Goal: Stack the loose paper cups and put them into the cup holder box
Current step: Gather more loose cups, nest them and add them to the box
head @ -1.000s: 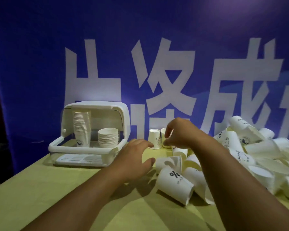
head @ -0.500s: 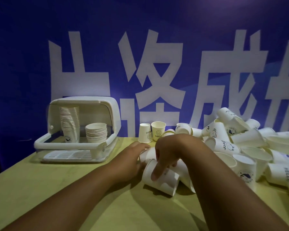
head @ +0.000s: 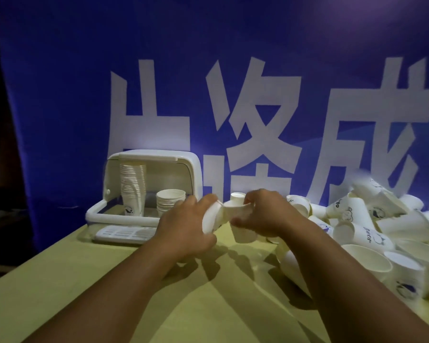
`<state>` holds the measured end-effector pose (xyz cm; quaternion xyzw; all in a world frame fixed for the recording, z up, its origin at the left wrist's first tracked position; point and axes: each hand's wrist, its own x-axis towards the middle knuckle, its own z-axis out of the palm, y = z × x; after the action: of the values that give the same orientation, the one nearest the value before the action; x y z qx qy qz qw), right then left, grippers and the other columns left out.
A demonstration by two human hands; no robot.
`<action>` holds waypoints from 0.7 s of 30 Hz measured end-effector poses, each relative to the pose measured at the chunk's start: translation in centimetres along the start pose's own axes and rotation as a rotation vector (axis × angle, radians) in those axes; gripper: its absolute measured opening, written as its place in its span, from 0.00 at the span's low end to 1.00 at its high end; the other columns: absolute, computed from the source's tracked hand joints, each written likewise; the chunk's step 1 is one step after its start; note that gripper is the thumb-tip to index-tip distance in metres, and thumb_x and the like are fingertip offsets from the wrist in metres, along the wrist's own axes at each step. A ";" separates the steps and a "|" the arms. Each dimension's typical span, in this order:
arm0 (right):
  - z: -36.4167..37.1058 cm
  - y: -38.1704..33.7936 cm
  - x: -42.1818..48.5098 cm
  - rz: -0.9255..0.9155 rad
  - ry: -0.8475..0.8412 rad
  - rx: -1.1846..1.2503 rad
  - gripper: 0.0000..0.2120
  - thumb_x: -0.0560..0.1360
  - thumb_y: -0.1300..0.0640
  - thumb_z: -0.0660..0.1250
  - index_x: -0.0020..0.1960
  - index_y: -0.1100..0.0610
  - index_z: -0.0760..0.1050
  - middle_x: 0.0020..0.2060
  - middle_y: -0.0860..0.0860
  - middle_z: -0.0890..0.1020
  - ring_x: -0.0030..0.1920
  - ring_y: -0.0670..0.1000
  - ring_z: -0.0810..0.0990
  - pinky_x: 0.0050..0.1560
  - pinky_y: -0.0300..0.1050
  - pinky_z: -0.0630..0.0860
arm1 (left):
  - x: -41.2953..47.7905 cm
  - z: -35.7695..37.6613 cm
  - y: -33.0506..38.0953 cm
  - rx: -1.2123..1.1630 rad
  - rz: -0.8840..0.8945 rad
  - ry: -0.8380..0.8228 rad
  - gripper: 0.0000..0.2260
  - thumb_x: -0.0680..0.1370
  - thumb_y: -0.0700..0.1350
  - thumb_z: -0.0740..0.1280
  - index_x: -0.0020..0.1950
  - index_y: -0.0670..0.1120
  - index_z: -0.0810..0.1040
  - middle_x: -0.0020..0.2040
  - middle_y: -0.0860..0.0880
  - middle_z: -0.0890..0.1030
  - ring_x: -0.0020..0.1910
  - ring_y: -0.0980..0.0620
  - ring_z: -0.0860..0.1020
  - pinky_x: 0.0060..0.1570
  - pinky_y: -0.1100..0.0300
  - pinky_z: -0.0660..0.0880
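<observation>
My left hand (head: 186,229) grips a white paper cup (head: 211,219) lying sideways, its mouth turned right. My right hand (head: 265,214) grips a second white cup (head: 242,227) held nearly upright. The two cups touch at their rims above the table. A big heap of loose paper cups (head: 372,226) lies at the right. The white cup holder box (head: 124,214) stands open at the back left, with a tall cup stack (head: 132,186) and a short cup stack (head: 170,201) inside.
A yellow-green table (head: 60,293) carries everything. A blue banner (head: 208,95) with large white characters hangs right behind it. One single cup (head: 237,198) stands upright behind my hands. The table's left edge runs diagonally at the lower left.
Both hands reached into the pile, each took a cup, and lifted them off the table. The cups now meet between my hands. The view has shifted right.
</observation>
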<state>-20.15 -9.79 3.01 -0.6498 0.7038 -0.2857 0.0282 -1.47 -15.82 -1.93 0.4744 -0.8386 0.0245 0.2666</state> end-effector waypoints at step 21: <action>4.0 -6.7 7.8 -0.127 0.397 0.374 0.12 0.83 0.57 0.58 0.66 0.55 0.71 0.59 0.54 0.75 0.52 0.49 0.72 0.50 0.43 0.70 | 2.8 -1.1 -7.6 -0.096 -0.127 0.632 0.11 0.85 0.50 0.53 0.55 0.48 0.72 0.50 0.48 0.74 0.47 0.47 0.74 0.40 0.50 0.78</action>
<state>-13.72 -18.42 5.21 -0.6075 0.5884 -0.5335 -0.0086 3.95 -21.81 -1.32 0.4818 -0.6833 0.1143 0.5366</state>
